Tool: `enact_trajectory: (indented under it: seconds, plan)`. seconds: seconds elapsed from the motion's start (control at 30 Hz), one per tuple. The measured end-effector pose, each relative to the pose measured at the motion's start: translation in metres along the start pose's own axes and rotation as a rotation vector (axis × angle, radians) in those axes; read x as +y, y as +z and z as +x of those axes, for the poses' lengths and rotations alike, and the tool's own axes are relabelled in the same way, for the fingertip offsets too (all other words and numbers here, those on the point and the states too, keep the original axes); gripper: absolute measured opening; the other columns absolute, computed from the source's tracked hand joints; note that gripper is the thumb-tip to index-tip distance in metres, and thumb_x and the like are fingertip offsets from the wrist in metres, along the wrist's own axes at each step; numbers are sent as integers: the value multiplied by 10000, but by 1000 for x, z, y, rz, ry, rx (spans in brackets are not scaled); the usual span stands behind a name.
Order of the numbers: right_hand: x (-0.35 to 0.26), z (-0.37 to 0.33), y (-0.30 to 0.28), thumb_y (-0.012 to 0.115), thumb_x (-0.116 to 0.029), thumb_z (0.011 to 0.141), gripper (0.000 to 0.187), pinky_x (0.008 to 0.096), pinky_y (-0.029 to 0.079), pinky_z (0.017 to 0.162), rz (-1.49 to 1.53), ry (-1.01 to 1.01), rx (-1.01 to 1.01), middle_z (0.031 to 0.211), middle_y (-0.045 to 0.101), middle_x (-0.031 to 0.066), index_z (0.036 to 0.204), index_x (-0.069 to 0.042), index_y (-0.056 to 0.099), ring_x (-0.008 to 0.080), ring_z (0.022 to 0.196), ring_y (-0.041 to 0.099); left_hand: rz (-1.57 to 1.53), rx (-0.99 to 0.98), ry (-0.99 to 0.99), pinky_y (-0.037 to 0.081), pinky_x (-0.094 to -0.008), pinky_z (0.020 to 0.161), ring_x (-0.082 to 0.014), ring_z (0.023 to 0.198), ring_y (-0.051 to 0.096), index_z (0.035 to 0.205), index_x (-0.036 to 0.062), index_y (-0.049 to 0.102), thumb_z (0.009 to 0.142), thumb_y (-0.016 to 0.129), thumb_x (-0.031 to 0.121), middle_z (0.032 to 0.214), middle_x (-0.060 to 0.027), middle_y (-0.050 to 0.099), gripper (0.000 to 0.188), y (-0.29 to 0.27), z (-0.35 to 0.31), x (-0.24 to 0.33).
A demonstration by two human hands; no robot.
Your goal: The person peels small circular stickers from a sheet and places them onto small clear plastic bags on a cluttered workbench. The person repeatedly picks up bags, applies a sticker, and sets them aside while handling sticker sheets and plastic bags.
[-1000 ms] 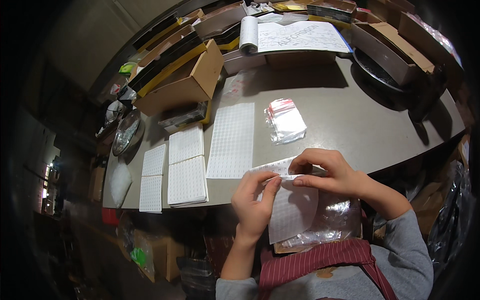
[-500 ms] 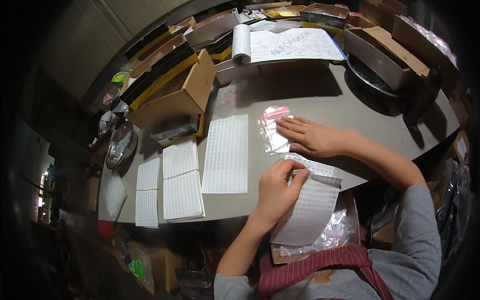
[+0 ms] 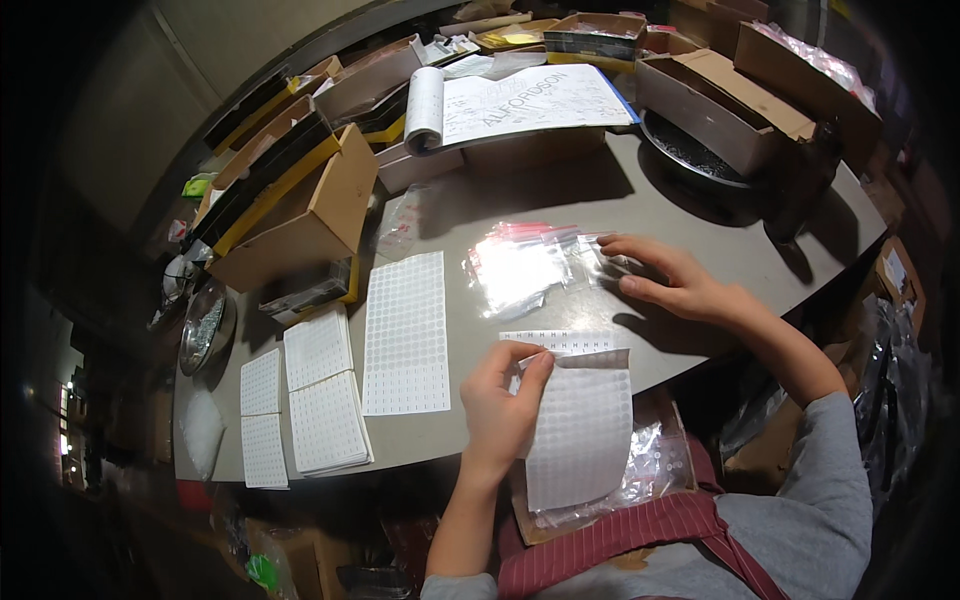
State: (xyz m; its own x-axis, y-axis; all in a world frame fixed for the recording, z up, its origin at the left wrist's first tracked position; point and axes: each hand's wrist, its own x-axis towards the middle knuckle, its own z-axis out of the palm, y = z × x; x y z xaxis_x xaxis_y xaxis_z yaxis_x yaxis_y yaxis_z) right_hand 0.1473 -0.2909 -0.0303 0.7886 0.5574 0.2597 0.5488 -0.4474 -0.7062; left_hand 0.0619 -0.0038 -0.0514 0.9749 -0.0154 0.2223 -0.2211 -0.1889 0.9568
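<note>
My left hand (image 3: pixel 503 405) pinches a sheet of round stickers (image 3: pixel 580 435) between thumb and fingers at the table's near edge. The sheet's top strip with printed letters lies on the table, and the rest is folded back and hangs down. My right hand (image 3: pixel 675 280) hovers with thumb and fingers apart, beside a spread of small clear zip bags (image 3: pixel 515 268) with red top strips. Its fingertips are over the rightmost bag; whether they touch it I cannot tell.
Left of the bags lies another sticker sheet (image 3: pixel 405 330), then two banded stacks of sheets (image 3: pixel 325 405) (image 3: pixel 262 430). A tilted cardboard box (image 3: pixel 310 210), an open notepad (image 3: pixel 520 105) and a black bowl (image 3: pixel 690 165) stand behind. A box of plastic bags (image 3: pixel 655 460) is below the table edge.
My right hand has lifted and moved right, off the bags, and its fingers have parted. The bags are now fanned out wider. My left hand still pinches the sheet. The view has shifted.
</note>
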Motion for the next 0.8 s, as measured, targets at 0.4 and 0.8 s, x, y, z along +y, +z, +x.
enact_trajectory:
  seconds: [0.4, 0.8]
  plan:
    - [34, 78, -30, 783, -216, 784, 327, 362, 479, 870, -349, 292, -253, 1120, 617, 152, 1034, -45, 659, 264, 1060, 582, 101, 72, 85, 400, -211, 613, -36, 690, 500, 907, -8, 710, 894, 712, 57, 785, 20, 650, 66, 0, 0, 2]
    - [52, 92, -24, 779, -191, 776, 329, 368, 487, 852, 147, 143, 9, 1062, 611, 109, 1026, -29, 639, 230, 1004, 580, 78, 44, 34, 491, -287, 709, -162, 772, 629, 940, -15, 708, 914, 737, 115, 895, -95, 711, 135, -2, 0, 1]
